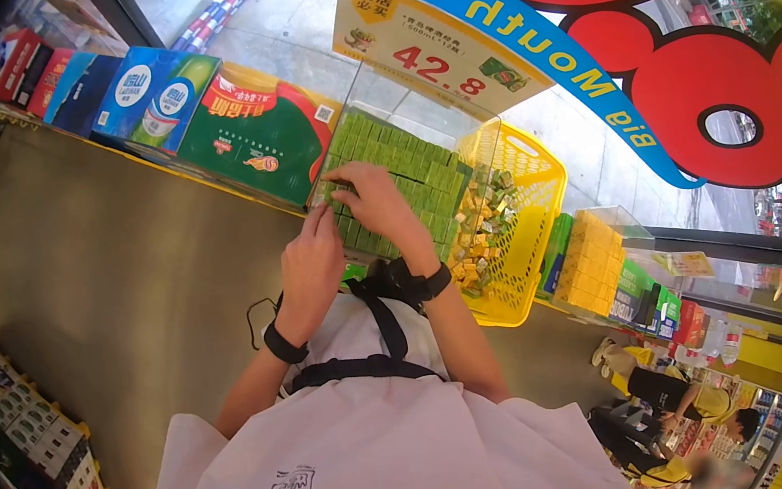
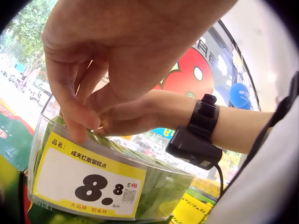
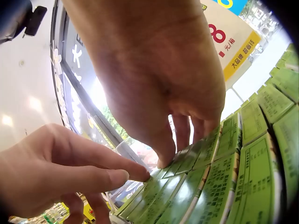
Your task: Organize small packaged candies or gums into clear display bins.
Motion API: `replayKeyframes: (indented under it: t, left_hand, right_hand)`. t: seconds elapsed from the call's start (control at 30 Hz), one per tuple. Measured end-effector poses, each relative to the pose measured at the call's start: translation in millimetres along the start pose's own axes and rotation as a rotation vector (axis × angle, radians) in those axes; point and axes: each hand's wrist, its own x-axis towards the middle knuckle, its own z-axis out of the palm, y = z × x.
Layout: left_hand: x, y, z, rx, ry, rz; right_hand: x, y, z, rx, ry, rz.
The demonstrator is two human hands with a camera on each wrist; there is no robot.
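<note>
Rows of small green packets fill a clear bin with an 8.8 price label on its front. My right hand reaches over the near left corner of the bin, fingers pointing down. In the right wrist view its thumb and fingertips rest on the tops of the packets. My left hand is beside it at the bin's edge. Its index finger is stretched out and touches the end of a packet row, the thumb close below. In the left wrist view its fingers hang over the front rim.
A yellow basket with loose gold and green wrapped pieces stands right of the bin. Boxed drinks line the window ledge to the left. Behind the bin rises a 42.8 price sign. Another person is at the lower right.
</note>
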Motion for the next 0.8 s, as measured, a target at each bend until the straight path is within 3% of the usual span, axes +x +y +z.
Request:
replayKeyframes:
  t: [0.5, 0.6, 0.8]
  left_hand:
    - [-2.4, 10.2, 8.0, 0.103, -0.014, -0.059]
    - [-5.0, 2.6, 15.7, 0.067, 0.018, 0.052]
    - [-8.5, 11.4, 11.2, 0.110, 0.038, 0.018]
  right_hand:
    - [-1.7, 6.9, 12.4, 0.086, 0.061, 0.042]
    - [-3.0, 6.9, 8.4, 0.114, 0.053, 0.032]
    - [-3.1, 7.3, 10.4, 0.086, 0.066, 0.005]
